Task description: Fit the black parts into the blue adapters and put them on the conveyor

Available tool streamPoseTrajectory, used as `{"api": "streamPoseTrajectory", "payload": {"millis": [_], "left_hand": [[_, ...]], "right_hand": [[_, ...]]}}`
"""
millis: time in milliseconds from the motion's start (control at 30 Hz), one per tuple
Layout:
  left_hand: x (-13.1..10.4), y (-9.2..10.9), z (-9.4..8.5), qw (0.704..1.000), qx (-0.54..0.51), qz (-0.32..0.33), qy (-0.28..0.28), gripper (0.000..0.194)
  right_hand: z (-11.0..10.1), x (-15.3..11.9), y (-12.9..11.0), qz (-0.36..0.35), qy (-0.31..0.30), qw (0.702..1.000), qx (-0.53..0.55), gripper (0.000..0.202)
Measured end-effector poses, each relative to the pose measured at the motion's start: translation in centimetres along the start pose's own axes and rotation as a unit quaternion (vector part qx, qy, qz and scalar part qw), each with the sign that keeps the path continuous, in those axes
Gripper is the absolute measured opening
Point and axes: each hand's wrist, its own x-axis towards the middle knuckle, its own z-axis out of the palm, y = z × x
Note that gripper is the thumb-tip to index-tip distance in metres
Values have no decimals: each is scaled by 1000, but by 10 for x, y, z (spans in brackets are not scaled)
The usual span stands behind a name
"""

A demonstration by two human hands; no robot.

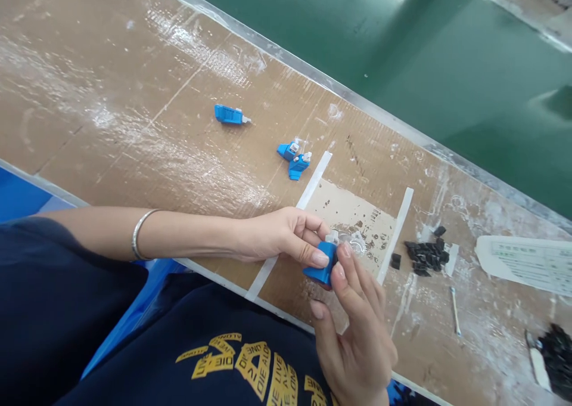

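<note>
My left hand (297, 236) pinches a small blue plastic part (325, 266) with a whitish fitting on its end. My right hand (357, 316) comes up from below, its fingers stretched and two fingertips against the part's right side. The right thumb stands apart from it. A clear round dish (351, 240) with some liquid sits just behind the held part, partly covered by my fingers. Farther back, two similar blue parts (299, 165) lie together, and a single blue part (229, 114) lies to their left.
Small black pieces (426, 257) lie in a pile right of a taped beige sheet (344, 206). Around them are a thin white-and-blue stick (455, 312), a printed plastic bag (527, 263) and a black heap (556, 358). A green surface (357, 48) runs past the table's far edge.
</note>
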Motion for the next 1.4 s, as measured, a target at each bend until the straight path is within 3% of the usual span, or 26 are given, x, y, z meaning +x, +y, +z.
{"api": "streamPoseTrajectory", "payload": {"millis": [200,267,367,433,500,533,633,700,800,900,1000,1067,1133,1267,1333,1400], "left_hand": [[2,18,-4,996,83,4,-29,32],[2,23,-4,994,106,-7,-24,29],[1,29,-2,982,187,2,26,25],[-2,36,0,954,290,35,68,23],[-5,45,0,889,426,101,133,23],[-7,51,-1,834,500,147,179,24],[-13,73,-11,611,675,254,327,28],[-17,88,-22,501,725,253,398,31],[-27,104,-40,416,760,167,470,33],[-34,107,-54,365,776,91,506,35],[-35,102,-57,322,793,86,509,37],[-32,99,-53,318,807,108,486,38],[-27,97,-45,356,823,131,423,40],[-17,93,-36,475,825,137,276,42],[-13,91,-37,507,811,128,264,42],[-9,90,-41,519,801,125,273,40]], "right_hand": [[-1,-5,6,13,-33,999,28,54],[-9,-9,15,50,39,998,-6,53],[-29,-16,42,123,160,970,-132,44],[-43,-20,65,124,141,959,-211,29],[-54,-24,87,89,95,962,-241,23],[-57,-26,96,69,72,965,-241,22],[-62,-29,116,22,15,975,-222,24],[-64,-30,122,4,-13,977,-213,24],[-66,-30,127,-6,-45,976,-212,24],[-69,-24,130,5,-67,970,-233,32],[-73,-11,129,65,-111,964,-235,41],[-79,-1,126,118,-138,965,-188,34],[-85,6,121,169,-136,970,-107,22],[-83,-1,113,254,-7,956,147,9],[-74,-10,111,262,55,939,218,9],[-62,-17,110,260,87,931,241,14]]}}
